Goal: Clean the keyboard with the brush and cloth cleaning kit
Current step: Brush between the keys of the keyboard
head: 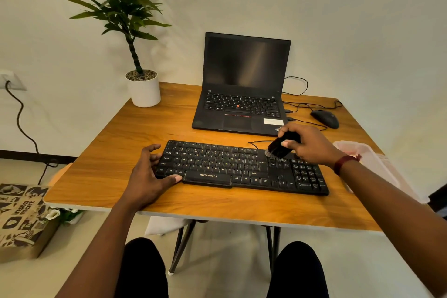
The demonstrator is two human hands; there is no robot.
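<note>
A black keyboard lies across the front middle of the wooden table. My left hand grips its left end, thumb on the front edge and fingers on the far corner. My right hand holds a short black brush tilted down to the left. Its bristles touch the keys near the upper right of the main key block. No cloth is in sight.
An open black laptop stands behind the keyboard. A black mouse and cables lie at the back right. A white pot with a plant stands at the back left. A clear plastic bag lies at the right edge.
</note>
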